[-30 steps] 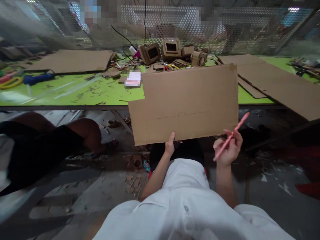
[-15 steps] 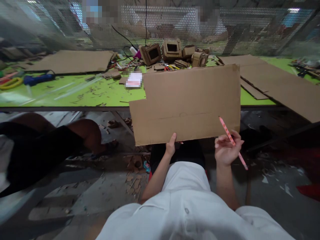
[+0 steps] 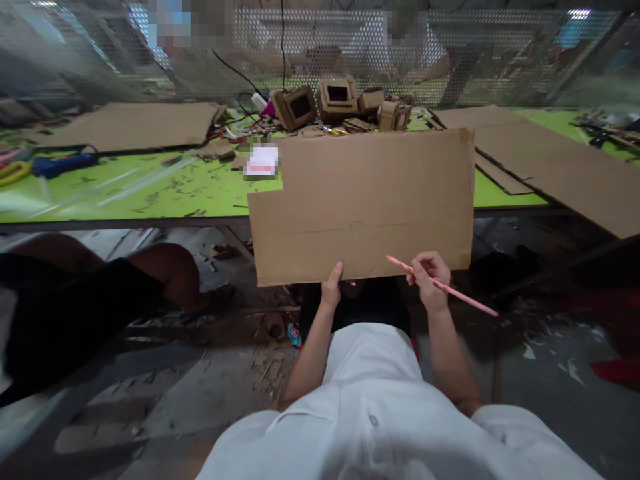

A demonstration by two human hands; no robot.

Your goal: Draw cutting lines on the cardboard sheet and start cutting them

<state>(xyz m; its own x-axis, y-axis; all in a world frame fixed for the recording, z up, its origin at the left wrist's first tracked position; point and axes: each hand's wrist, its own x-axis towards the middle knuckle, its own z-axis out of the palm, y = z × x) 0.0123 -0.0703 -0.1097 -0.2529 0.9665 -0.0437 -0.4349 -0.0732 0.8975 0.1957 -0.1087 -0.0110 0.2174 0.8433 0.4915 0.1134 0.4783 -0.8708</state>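
Observation:
I hold a brown cardboard sheet (image 3: 365, 200) upright in front of me, its top left corner cut away. My left hand (image 3: 331, 288) grips its bottom edge from below, thumb on the front. My right hand (image 3: 429, 279) is closed on a pink pencil (image 3: 450, 288), with the tip resting on the sheet's lower right part and the other end pointing right.
Behind the sheet stands a green table (image 3: 125, 187) with large cardboard sheets (image 3: 135, 123), small cardboard boxes (image 3: 340, 100), cables and a blue tool (image 3: 60, 163). Another person's legs (image 3: 100, 280) are at the left. Cardboard scraps lie on the floor (image 3: 265, 360).
My right hand turned the pencil over and moved left to the sheet, where the tip now touches the lower right part. The sheet shifted slightly left.

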